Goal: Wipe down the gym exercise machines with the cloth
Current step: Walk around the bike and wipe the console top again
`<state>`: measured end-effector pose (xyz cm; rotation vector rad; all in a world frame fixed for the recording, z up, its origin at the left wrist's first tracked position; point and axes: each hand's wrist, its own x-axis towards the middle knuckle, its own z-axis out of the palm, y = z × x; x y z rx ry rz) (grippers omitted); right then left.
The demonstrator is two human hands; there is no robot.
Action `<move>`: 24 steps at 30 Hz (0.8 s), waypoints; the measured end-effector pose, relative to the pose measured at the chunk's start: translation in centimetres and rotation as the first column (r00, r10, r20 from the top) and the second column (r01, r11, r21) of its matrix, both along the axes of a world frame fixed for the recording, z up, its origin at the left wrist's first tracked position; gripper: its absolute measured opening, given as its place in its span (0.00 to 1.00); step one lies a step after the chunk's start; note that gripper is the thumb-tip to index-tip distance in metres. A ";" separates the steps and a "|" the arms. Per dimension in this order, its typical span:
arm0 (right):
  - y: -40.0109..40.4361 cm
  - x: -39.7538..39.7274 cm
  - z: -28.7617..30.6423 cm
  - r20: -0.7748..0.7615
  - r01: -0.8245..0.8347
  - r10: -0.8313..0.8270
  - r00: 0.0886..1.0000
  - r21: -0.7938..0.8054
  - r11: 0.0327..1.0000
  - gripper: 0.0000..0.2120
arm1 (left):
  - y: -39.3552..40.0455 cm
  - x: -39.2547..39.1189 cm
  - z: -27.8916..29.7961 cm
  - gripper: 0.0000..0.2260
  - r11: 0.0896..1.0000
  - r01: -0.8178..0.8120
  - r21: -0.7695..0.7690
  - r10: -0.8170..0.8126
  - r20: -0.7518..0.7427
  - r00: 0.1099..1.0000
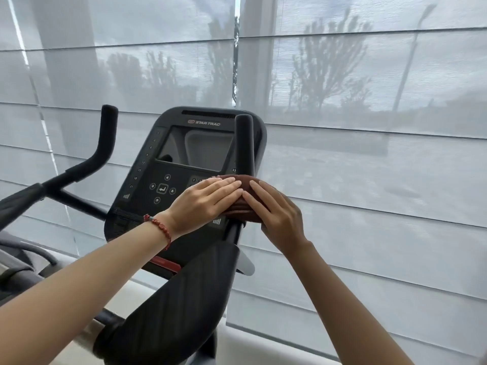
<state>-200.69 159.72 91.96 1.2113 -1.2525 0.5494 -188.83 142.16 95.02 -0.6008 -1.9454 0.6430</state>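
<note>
Brown cloth [243, 204] draped over the bend of the right handlebar [244, 143], at the foot of its upright grip, just in front of the Star Trac console [184, 164]. Left hand [203, 204] laid flat on the cloth's left side, fingers straight and together, tips reaching the cloth's middle; red bead bracelet [160, 227] at its wrist. Right hand [276, 214] cupped over the cloth's right side, fingers bent down round the cloth and the bar beneath, thumb hidden under the fold. Fingertips of both hands nearly meeting on top of the cloth. Left handlebar [105, 143] bare, well apart at the left. Sheer roller blinds [369, 180] behind, tree shapes dim through them.
</note>
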 end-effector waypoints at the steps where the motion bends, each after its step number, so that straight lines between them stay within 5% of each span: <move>1: -0.1 -0.3 0.2 -0.008 0.004 -0.004 1.000 0.001 1.000 0.22 | -0.1 -0.3 0.1 0.12 1.000 0.001 -0.003 -0.001 -0.007 1.000; 24: -1.7 -4.2 4.7 -0.207 -0.027 0.034 0.978 0.038 0.999 0.17 | -1.7 -3.8 2.6 0.11 0.995 -0.043 -0.088 0.026 -0.185 0.982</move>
